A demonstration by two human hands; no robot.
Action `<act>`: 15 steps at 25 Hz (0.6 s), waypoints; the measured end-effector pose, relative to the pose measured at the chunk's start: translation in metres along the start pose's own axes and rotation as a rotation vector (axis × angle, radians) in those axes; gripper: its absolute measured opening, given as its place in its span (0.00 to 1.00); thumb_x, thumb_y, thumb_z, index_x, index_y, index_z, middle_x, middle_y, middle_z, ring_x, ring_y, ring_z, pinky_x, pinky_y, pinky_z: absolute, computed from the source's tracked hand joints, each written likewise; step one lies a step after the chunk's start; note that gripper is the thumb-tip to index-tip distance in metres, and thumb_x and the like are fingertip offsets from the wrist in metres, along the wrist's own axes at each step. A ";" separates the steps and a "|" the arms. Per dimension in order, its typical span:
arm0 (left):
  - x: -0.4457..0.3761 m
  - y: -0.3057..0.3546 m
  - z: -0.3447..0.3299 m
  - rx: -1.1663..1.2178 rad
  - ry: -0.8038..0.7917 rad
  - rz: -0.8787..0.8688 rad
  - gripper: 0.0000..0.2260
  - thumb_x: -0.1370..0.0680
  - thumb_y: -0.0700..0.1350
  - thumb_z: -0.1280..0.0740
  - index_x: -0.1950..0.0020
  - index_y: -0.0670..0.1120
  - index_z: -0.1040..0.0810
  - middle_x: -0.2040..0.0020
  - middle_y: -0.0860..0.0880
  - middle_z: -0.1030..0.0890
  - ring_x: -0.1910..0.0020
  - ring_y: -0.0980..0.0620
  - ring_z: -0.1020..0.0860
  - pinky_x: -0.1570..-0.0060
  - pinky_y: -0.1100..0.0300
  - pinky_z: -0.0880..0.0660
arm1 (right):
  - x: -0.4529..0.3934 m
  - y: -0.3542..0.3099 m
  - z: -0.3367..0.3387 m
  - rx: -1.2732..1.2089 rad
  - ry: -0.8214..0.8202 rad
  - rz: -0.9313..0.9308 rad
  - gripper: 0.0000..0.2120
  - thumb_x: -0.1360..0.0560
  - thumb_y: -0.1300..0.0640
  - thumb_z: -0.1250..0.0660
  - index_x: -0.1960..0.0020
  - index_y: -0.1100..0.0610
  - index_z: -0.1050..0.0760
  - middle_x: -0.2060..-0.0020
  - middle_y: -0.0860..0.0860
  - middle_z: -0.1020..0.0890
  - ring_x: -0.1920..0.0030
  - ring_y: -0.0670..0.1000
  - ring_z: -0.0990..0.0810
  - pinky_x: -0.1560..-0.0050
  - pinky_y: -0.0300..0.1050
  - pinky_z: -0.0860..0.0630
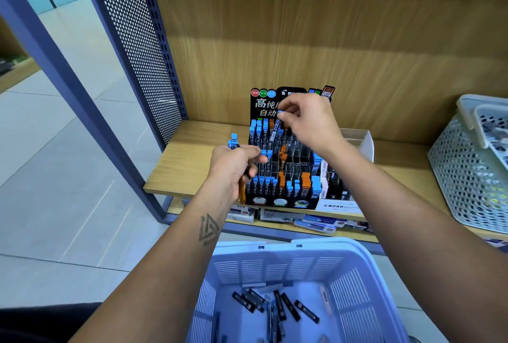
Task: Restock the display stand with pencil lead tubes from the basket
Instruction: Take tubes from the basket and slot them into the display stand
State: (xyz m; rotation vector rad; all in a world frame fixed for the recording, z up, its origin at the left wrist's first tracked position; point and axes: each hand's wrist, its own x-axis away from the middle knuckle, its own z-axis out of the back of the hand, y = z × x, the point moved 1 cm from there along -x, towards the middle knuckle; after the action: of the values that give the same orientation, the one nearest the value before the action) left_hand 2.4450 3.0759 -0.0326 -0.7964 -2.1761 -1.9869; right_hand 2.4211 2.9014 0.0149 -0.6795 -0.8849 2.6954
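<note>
The black display stand [286, 202] sits on the wooden shelf, its slots partly filled with blue-capped and orange-capped lead tubes. My right hand [308, 120] pinches a blue-capped tube [275, 129] by its top, its lower end at a back-row slot. My left hand [233, 164], just left of the stand, grips a bunch of tubes [234, 142]; a blue cap sticks up and an orange end pokes out below. The lavender basket [365, 268] lies below my arms with several dark tubes [283, 305] on its bottom.
A grey perforated basket [467, 177] stands at the right on the shelf [187, 161]. A white MONO box [336, 205] and a clear tray [362, 139] sit right of the stand. A perforated metal panel [143, 48] bounds the shelf's left. Boxes lie on the lower shelf [302, 221].
</note>
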 end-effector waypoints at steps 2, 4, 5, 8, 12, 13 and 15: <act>-0.003 0.000 0.003 0.044 -0.006 0.018 0.06 0.22 0.35 0.31 0.47 0.34 0.19 0.61 0.41 0.16 0.78 0.55 0.33 0.80 0.65 0.41 | -0.002 -0.001 -0.013 0.070 0.015 0.058 0.05 0.23 0.59 0.28 0.47 0.56 0.18 0.59 0.46 0.18 0.57 0.49 0.19 0.50 0.51 0.20; -0.005 0.000 0.005 0.078 -0.016 0.027 0.06 0.22 0.35 0.31 0.47 0.34 0.19 0.62 0.41 0.16 0.79 0.55 0.33 0.81 0.66 0.42 | -0.006 0.001 -0.025 0.077 0.029 0.061 0.03 0.24 0.59 0.28 0.50 0.55 0.19 0.60 0.48 0.17 0.57 0.51 0.19 0.51 0.54 0.20; -0.007 0.000 0.006 0.087 -0.022 0.031 0.06 0.22 0.35 0.31 0.47 0.34 0.20 0.62 0.41 0.16 0.79 0.55 0.33 0.81 0.66 0.42 | -0.008 0.002 -0.029 0.079 0.035 0.054 0.02 0.24 0.59 0.28 0.51 0.55 0.19 0.60 0.48 0.17 0.57 0.52 0.19 0.52 0.54 0.20; -0.008 0.001 0.008 0.096 -0.036 0.037 0.05 0.22 0.36 0.31 0.48 0.35 0.19 0.63 0.42 0.16 0.78 0.55 0.33 0.80 0.66 0.42 | -0.013 0.005 -0.039 0.116 0.038 0.037 0.03 0.25 0.57 0.27 0.54 0.53 0.20 0.61 0.48 0.17 0.57 0.53 0.18 0.54 0.54 0.20; -0.009 0.002 0.008 0.100 -0.035 0.034 0.04 0.22 0.36 0.31 0.49 0.36 0.19 0.65 0.43 0.18 0.78 0.55 0.32 0.80 0.66 0.42 | -0.011 0.009 -0.047 0.211 -0.017 0.054 0.01 0.24 0.55 0.27 0.53 0.52 0.18 0.57 0.50 0.16 0.53 0.54 0.18 0.53 0.52 0.21; -0.009 0.002 0.008 0.102 -0.035 0.032 0.04 0.22 0.36 0.31 0.49 0.36 0.19 0.66 0.44 0.19 0.78 0.55 0.32 0.81 0.66 0.42 | -0.010 0.008 -0.047 0.240 -0.019 0.075 0.02 0.24 0.55 0.28 0.53 0.52 0.17 0.55 0.50 0.17 0.51 0.55 0.19 0.52 0.52 0.22; -0.009 0.002 0.007 0.115 -0.029 0.028 0.04 0.22 0.36 0.32 0.49 0.36 0.19 0.68 0.45 0.21 0.79 0.55 0.32 0.82 0.66 0.42 | -0.009 0.006 -0.043 0.275 0.011 0.122 0.04 0.23 0.57 0.29 0.52 0.56 0.16 0.52 0.51 0.18 0.47 0.55 0.22 0.51 0.51 0.23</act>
State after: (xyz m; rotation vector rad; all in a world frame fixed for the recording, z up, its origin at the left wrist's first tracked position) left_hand 2.4559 3.0799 -0.0354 -0.8388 -2.2580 -1.8302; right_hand 2.4498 2.9154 -0.0161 -0.7047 -0.4686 2.8419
